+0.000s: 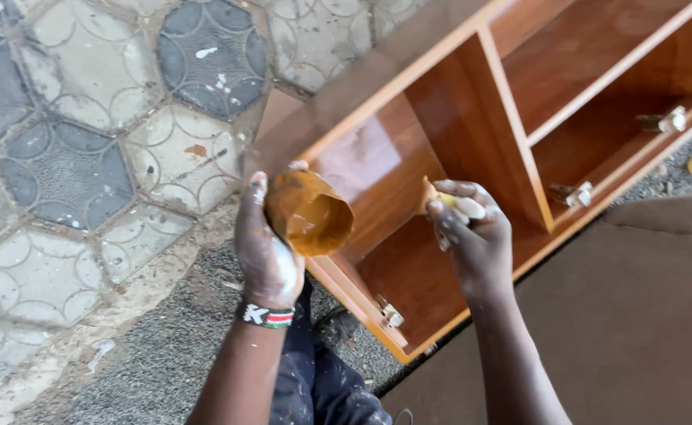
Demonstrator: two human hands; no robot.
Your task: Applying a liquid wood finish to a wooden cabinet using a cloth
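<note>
Paint-flecked dark trousers (pixel 314 386) and two forearms fill the near edge of the view, the left wrist wearing a beaded band (pixel 267 316). Just past them the left hand (pixel 265 252) wraps a small stain-caked cup (pixel 308 212), fingers clamped around its side and the mouth tipped toward the right hand, seemingly so the brown finish inside stays within easy reach. The right hand (pixel 472 236) is closed tight on what looks like a pale brush handle or applicator (pixel 434 195), only the end of which shows, so I cannot tell its kind for sure; its tip meets the glossy inner panel of the wooden cabinet (pixel 472 126). That cabinet lies on its back on the ground with its open compartments facing up, probably so the inside faces can be reached from above. Small metal hinges (pixel 572 194) sit along its front edge, with another (pixel 391 315) near the person's knee. Cup and hand hover just over the cabinet's near corner. Patterned hexagonal paving (pixel 86 157) spreads to the left, rough gravel (pixel 165 346) below it, and a brown panel (pixel 637 315) lies to the right.
</note>
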